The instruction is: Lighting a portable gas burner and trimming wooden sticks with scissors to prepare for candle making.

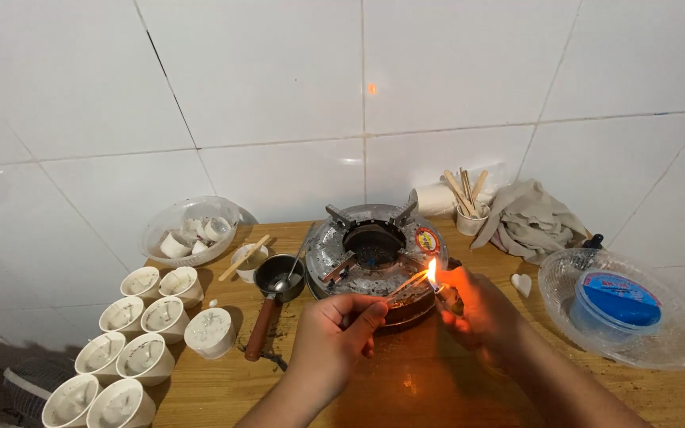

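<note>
My right hand [477, 305] grips a lighter [448, 297] with a small flame [432, 272] burning at its top. My left hand [341, 329] pinches a thin wooden stick [406, 284] whose far tip reaches into the flame. Both hands hover just in front of a round gas burner [374, 247] wrapped in foil on the wooden table [406, 388]. A small dark pot [277, 276] with a spoon in it and a brown handle sits left of the burner.
Two rows of white cups [143, 333] with wicks stand at the left. A clear bowl [190, 230] holds more cups. A cup of wooden sticks [469, 208], a grey cloth [537, 222] and a clear dish [675, 349] holding a blue-lidded tub [616, 301] lie at right.
</note>
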